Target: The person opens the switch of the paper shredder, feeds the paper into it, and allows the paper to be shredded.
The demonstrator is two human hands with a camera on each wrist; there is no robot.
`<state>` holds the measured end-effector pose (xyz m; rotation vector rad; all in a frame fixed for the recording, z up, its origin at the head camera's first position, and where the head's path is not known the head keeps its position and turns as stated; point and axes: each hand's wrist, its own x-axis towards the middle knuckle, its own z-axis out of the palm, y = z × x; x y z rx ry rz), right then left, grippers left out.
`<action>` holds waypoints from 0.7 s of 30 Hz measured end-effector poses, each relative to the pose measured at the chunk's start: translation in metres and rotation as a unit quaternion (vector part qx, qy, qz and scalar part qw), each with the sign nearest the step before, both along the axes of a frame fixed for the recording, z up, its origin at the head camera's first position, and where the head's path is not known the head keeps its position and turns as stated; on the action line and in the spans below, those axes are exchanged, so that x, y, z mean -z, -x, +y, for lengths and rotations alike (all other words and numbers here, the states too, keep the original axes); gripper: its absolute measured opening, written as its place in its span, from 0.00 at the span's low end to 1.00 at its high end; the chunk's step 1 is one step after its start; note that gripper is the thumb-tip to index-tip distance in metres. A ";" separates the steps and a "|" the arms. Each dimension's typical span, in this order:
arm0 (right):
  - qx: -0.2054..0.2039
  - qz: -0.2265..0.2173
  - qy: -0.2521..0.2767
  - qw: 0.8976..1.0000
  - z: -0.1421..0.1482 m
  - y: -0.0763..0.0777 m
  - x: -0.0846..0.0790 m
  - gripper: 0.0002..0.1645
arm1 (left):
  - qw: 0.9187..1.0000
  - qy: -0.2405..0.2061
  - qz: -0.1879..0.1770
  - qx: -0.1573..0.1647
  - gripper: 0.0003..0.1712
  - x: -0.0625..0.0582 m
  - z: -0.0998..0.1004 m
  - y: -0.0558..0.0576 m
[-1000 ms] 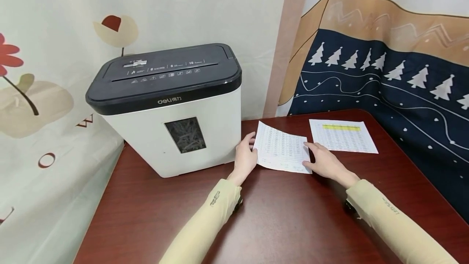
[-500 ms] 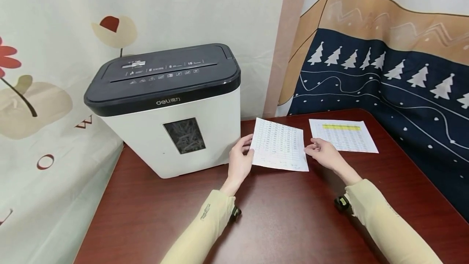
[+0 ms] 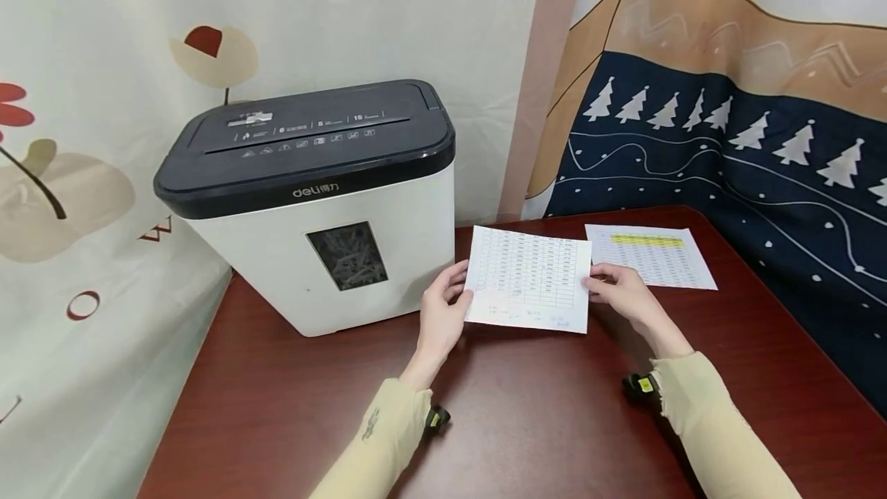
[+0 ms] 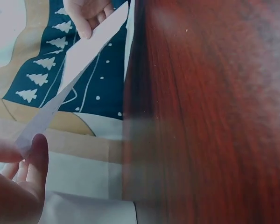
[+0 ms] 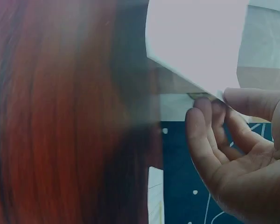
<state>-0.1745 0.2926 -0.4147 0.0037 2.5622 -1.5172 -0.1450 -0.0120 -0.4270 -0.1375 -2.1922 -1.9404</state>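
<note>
A printed sheet (image 3: 528, 279) is held up off the table (image 3: 520, 414) just right of the centre of the head view, its printed face turned up toward the camera. Its left edge is pinched between the thumb and fingers of the left hand (image 3: 443, 313); its right edge is nipped by the thumb and forefinger of the right hand (image 3: 627, 295), whose remaining fingers are seen loosely curled, off the paper, in the right wrist view. Because only the margins are gripped, the sheet could be let slip if either thumb were eased, and it could be buckled or creased across the middle if the hands were brought together; if they were pulled apart, a tear might be started at an edge. At the left of the frame a paper shredder (image 3: 409, 241) is stood just beside the left hand, so knuckles or a sheet corner could be knocked against its wall by a careless sideways move. A second sheet (image 3: 668, 264), marked with a yellow band, is laid on the table right of centre, partly hidden behind the right hand; it could be dragged or rumpled if the right hand were lowered or swept outward.
</note>
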 end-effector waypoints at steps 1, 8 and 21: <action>0.001 0.001 0.006 1.000 -0.001 -0.001 -0.001 0.27 | 1.000 0.005 0.000 0.001 0.28 0.000 -0.002 -0.002; -0.016 0.034 0.037 0.999 -0.012 -0.014 -0.017 0.23 | 0.999 0.043 0.002 -0.005 0.27 -0.005 -0.016 -0.015; -0.032 0.100 0.050 0.993 -0.034 -0.040 -0.040 0.17 | 0.994 0.106 -0.006 -0.016 0.13 -0.038 -0.057 -0.026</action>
